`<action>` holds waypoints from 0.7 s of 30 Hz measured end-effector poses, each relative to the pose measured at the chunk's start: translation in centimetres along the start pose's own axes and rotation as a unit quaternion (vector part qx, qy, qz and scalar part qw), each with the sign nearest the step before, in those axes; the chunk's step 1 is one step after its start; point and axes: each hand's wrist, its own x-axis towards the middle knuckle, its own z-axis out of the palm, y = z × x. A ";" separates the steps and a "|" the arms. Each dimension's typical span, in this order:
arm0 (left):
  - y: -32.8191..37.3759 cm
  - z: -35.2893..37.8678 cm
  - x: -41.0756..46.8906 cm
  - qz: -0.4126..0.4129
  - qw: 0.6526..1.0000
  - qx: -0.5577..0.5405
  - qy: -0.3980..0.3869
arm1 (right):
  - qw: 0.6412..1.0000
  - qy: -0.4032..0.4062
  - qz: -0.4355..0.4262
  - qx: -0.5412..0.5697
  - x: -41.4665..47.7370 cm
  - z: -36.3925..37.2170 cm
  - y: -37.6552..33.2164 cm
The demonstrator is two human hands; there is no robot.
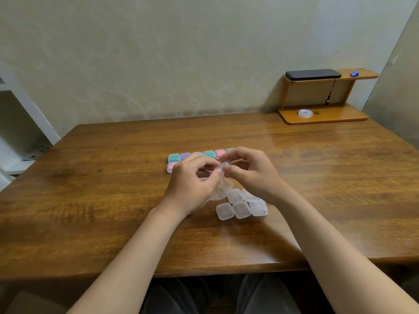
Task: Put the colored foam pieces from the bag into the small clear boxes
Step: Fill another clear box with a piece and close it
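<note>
Over the middle of the wooden table (113,189), my left hand (192,184) and my right hand (249,171) meet and pinch a small clear box (224,165) between their fingertips. A crumpled clear bag (221,189) with a red strip hangs under my left hand. Behind my hands lies a row of clear boxes with colored foam inside (181,157), green, purple and pink. Several clear boxes with no color showing (241,208) sit in a cluster just below my right hand. My fingers hide whether the held box is open.
A small wooden shelf (322,116) stands at the table's back right, with a roll of clear tape (305,113) on its base and a black flat device (313,74) on top. White shelving (20,123) is at the left.
</note>
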 end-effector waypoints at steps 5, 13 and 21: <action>-0.2 -0.3 -0.1 -0.007 1.000 -0.017 -0.002 | 0.999 0.007 0.013 0.039 -0.1 0.9 -0.8; -0.2 -0.4 -0.2 -0.010 1.000 0.002 0.004 | 0.990 -0.005 0.053 0.128 -0.2 1.6 -1.2; -0.5 -1.5 0.4 -0.111 0.989 -0.068 0.063 | 0.990 -0.025 0.063 0.120 -0.3 2.3 -1.0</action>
